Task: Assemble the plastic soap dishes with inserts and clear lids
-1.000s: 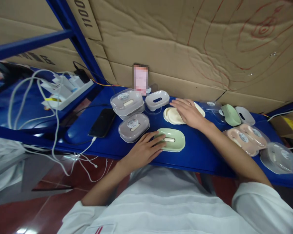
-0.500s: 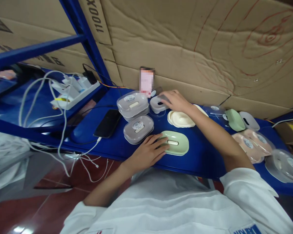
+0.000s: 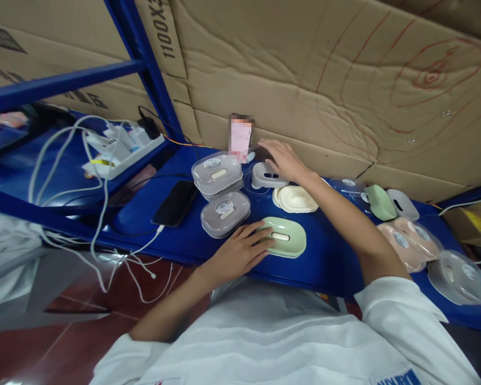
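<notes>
Cases (image 3: 225, 214) and black phone (image 3: 174, 203) lie left of green dish (image 3: 292, 245), cream trays (image 3: 299, 200) behind.

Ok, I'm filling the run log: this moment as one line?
left hand: on green dish; right hand: by grey dish, contact unclear; cream stack: between dishes

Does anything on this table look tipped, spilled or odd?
Two things: on the right, a green piece stands tilted beside a grey piece, while the green dish under the left hand lies flat; and white cables hang tangled over the front edge of the table. I see no spill.
</notes>
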A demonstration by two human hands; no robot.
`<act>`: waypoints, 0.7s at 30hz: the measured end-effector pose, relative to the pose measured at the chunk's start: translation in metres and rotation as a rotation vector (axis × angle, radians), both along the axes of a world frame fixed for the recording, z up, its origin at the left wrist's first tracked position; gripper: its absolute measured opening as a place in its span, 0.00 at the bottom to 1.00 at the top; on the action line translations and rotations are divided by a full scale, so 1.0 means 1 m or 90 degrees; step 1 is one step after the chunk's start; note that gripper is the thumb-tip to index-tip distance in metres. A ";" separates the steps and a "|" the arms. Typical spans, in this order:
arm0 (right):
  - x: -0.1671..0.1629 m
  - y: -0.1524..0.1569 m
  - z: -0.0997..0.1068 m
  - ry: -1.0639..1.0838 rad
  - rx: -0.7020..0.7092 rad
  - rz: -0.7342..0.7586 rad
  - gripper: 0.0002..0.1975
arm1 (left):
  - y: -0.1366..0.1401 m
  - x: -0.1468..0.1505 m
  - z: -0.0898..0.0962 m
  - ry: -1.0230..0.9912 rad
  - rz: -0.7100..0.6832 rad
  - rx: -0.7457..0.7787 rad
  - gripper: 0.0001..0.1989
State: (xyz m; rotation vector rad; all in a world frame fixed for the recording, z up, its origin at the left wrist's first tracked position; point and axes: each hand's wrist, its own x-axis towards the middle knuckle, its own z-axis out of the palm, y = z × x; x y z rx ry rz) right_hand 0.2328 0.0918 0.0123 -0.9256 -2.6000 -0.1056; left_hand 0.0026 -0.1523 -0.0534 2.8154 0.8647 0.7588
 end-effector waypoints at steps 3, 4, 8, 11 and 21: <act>-0.017 0.019 -0.001 -0.011 -0.008 -0.024 0.32 | 0.001 0.000 -0.001 -0.001 -0.001 0.010 0.16; -0.022 0.022 -0.001 -0.016 -0.010 -0.038 0.32 | 0.001 0.000 -0.002 0.000 -0.002 0.011 0.16; -0.025 0.019 0.008 -0.018 0.015 -0.092 0.15 | 0.001 0.000 -0.005 0.002 -0.001 0.006 0.16; -0.008 -0.002 0.022 0.007 0.033 -0.101 0.09 | 0.000 0.000 -0.007 0.000 -0.001 0.008 0.16; 0.068 -0.197 -0.019 0.128 0.005 -0.086 0.10 | -0.005 -0.001 -0.002 -0.126 0.054 0.064 0.31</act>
